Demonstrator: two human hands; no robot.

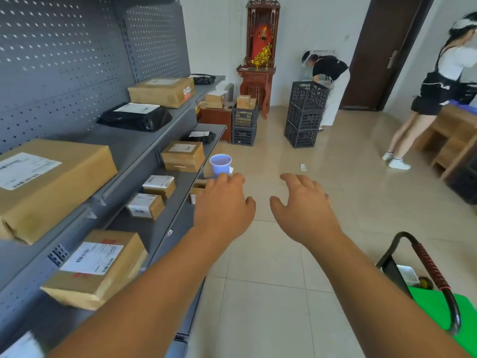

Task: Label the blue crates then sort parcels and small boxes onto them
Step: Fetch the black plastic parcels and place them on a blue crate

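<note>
Your path ahead over the tiled floor [271, 254] was open; shelves [144, 148] with parcels crowded left, cart handle [433, 270] blocked low right.

The left hand [224, 205] hides part of a small box [197, 190]; parcel label [96, 257] print beside it is unreadably blurred.

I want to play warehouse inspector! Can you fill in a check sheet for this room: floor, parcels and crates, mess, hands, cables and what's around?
Surface: tiled floor, mostly bare.
Job's things: brown boxes and black bags on the grey shelves; dark crates stacked by the far wall.
Clutter: blue cup at the shelf edge; paper scrap on the floor.
Hands: left hand and right hand open, holding nothing.
Cables: nothing seen.
Surroundings: two people, red cabinet, brown door, cart handle.
</note>
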